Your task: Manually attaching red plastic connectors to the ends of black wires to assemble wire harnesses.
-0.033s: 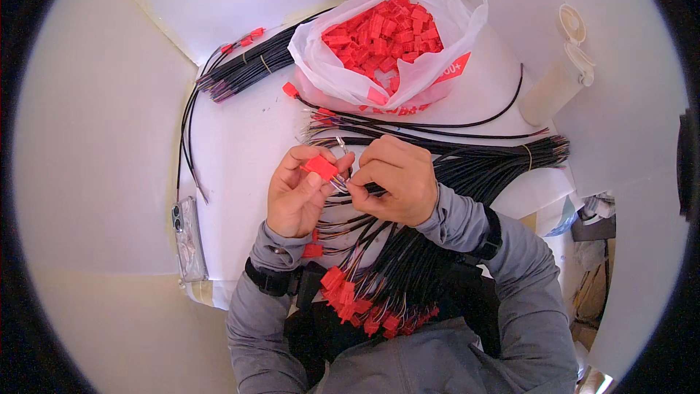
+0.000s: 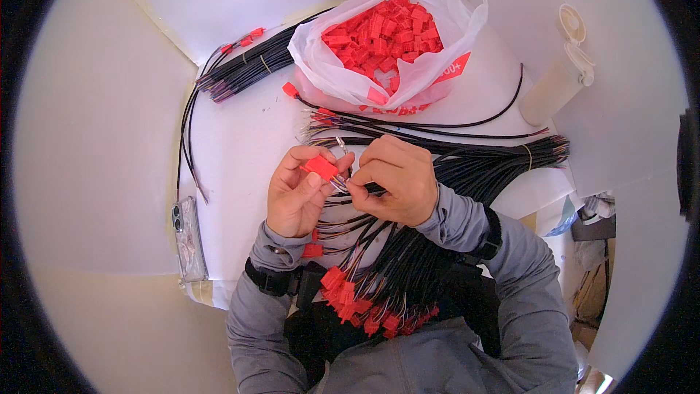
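Observation:
My left hand (image 2: 295,193) pinches a red plastic connector housing (image 2: 320,168) between thumb and fingers. Thin wires (image 2: 338,184) run from the housing's lower right side toward my right hand (image 2: 394,179), whose thumb and forefinger are closed on them. A loose wire with a bare metal terminal (image 2: 340,143) sticks up between the two hands. Under my wrists a thick bundle of black cables (image 2: 408,263) spreads across the table toward my lap. Several red connectors (image 2: 350,298) hang at its near end.
A white plastic bag (image 2: 313,58) full of red connector housings (image 2: 383,33) stands at the back. Left of it lies another black cable bundle (image 2: 255,62). A phone (image 2: 190,241) rests at the left table edge, and a cream bottle (image 2: 550,87) with its lid up stands at the right.

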{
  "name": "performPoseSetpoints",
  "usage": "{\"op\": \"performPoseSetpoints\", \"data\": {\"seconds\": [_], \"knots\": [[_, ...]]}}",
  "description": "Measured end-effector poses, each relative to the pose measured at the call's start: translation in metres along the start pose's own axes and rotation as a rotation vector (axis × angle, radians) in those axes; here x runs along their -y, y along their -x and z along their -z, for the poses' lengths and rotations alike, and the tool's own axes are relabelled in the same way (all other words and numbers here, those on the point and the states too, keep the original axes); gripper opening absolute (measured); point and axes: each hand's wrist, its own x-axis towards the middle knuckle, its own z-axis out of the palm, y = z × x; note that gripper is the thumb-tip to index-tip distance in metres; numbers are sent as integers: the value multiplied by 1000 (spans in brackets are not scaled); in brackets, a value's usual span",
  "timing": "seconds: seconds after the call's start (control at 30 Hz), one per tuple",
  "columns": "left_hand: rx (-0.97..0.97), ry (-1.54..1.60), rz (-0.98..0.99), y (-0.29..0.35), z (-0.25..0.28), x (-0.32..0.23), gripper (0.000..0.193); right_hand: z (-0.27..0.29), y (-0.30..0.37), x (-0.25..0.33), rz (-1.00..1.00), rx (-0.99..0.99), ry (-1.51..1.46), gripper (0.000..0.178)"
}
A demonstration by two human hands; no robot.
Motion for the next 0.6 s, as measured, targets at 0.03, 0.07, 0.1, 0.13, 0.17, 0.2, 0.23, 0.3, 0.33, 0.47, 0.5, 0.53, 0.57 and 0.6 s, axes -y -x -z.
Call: {"op": "performPoseSetpoints", "data": {"seconds": [0.03,0.07,0.1,0.13,0.17,0.2,0.23,0.3,0.33,0.47,0.5,0.53,0.57,0.6], "knots": [[6,-10,-5,0,-1,-1,28,0,0,0,0,0,-1,22],[12,-19,-11,0,-1,-2,28,0,-1,1,-6,-3,4,22],[11,-20,-11,1,0,-2,28,-1,-1,2,-12,-6,8,22],[9,-15,-9,1,0,-1,28,0,-1,2,-13,-6,9,22],[7,-11,-8,0,1,-1,28,0,-1,2,-19,-9,11,21],[8,-10,-7,0,0,-1,28,1,-1,1,-25,-12,12,21],[3,0,-3,0,-1,-1,28,1,-1,1,-25,-12,12,21],[-1,10,2,0,-1,-1,28,2,-1,1,-34,-2,-1,21],[-2,13,6,1,-1,-1,28,1,0,1,-34,-1,-1,21],[9,6,3,1,-1,-1,27,1,2,2,-172,22,-134,18],[9,6,3,1,-1,-1,27,1,3,2,-244,40,-186,17],[9,10,-2,0,-1,-1,27,1,3,2,-244,40,-186,17],[8,14,-6,0,-1,0,26,1,4,2,-242,38,-204,17],[8,14,-7,0,-2,-1,26,1,4,2,-241,35,-222,16]]}}
